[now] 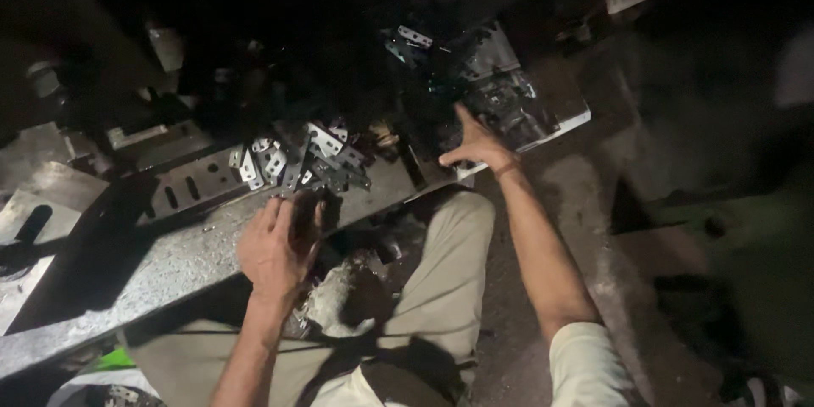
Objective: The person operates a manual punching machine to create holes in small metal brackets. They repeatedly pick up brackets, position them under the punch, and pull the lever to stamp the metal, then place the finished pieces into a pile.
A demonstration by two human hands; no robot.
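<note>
Knees sit nearest, under the speckled metal surface (pixel 127 280). Your left hand (pixel 280 246) rests on its edge, fingers curled around something dark — I cannot tell what. Just beyond lies a heap of small punched brackets (pixel 297 157), seemingly finished pieces. Farther right, your right hand (pixel 479 146) spreads its fingers wide, empty, toward the tray (pixel 560 123) of dark parts — many seem left.

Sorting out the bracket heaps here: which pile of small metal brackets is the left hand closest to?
The left hand is nearest the central pile on the metal bench, just above its fingers. The other heap lies farther right, by the right hand.
</note>
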